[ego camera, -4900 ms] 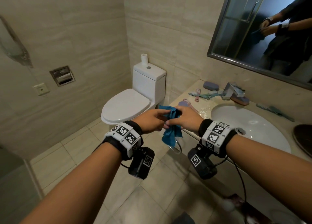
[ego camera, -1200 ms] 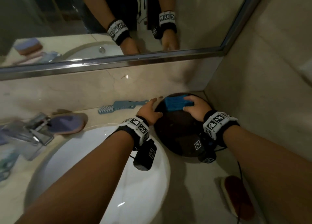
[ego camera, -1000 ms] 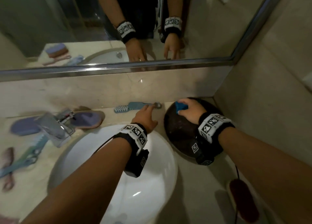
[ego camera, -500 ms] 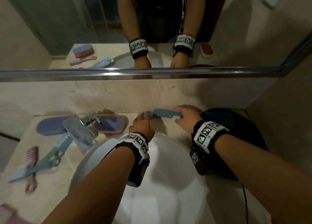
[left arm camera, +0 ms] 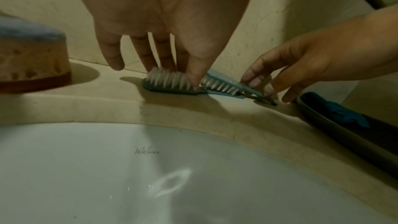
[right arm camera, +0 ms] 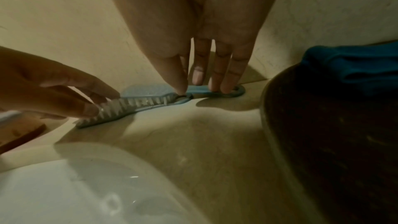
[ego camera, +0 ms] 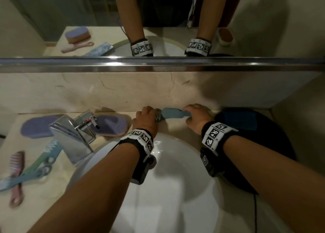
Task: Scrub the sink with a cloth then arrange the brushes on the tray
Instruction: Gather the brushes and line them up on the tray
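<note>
Two long brushes lie overlapped on the counter behind the white sink (ego camera: 168, 194). My left hand (ego camera: 147, 116) pinches the bristle head of the dark grey brush (left arm camera: 172, 89) between thumb and fingers. My right hand (ego camera: 195, 115) pinches the handle of the blue brush (ego camera: 175, 114), thumb and fingertips (right arm camera: 215, 86) on either side of it. The blue cloth (ego camera: 241, 120) lies folded on the dark round tray (ego camera: 274, 150) just right of the right hand. No brush is on the tray.
A chrome faucet (ego camera: 73, 136) stands left of the sink. A purple scrub brush (ego camera: 109, 125) and a purple sponge (ego camera: 37, 127) lie beside it. Teal (ego camera: 35, 167) and pink (ego camera: 16, 176) brushes lie at the far left. The mirror rail and wall close the back.
My right hand let go of the blue cloth on the tray and moved left. Both hands have now closed on the brushes behind the sink.
</note>
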Demonstrator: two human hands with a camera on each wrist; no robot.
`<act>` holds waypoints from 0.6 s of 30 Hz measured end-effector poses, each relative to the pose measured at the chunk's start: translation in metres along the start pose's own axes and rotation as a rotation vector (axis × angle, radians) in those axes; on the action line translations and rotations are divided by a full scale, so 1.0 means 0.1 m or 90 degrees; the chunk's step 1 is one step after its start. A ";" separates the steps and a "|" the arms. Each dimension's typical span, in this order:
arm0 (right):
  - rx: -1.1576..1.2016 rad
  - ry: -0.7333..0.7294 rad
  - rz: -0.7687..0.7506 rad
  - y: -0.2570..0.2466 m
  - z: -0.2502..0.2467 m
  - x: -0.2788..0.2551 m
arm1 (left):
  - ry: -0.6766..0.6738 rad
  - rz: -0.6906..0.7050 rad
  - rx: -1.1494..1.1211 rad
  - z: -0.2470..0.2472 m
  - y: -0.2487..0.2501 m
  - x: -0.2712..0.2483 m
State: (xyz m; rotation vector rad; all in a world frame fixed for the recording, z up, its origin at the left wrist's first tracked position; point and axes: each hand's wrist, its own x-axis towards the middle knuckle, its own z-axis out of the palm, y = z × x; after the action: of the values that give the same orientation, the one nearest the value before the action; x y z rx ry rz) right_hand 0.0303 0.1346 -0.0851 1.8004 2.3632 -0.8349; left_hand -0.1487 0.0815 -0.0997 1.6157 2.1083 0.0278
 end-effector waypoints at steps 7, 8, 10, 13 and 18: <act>-0.011 0.012 0.008 0.08 0.06 0.01 | 0.012 -0.023 0.072 0.09 -0.01 -0.02; -0.009 0.015 0.012 0.08 0.07 0.01 | 0.022 -0.023 0.076 0.10 -0.02 -0.02; -0.003 0.015 0.021 0.05 0.09 -0.01 | 0.036 -0.029 0.088 0.13 -0.03 -0.01; 0.002 0.005 0.031 0.00 0.11 -0.03 | 0.036 -0.043 0.120 0.16 -0.02 -0.05; -0.010 -0.029 0.024 -0.06 0.01 -0.09 | -0.001 -0.061 0.092 0.08 -0.08 -0.10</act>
State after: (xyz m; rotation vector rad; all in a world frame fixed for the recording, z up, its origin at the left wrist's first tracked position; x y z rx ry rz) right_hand 0.0273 0.1248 -0.0800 1.7941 2.2942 -0.8415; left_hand -0.1507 0.0683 -0.1056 1.5907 2.2287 -0.1603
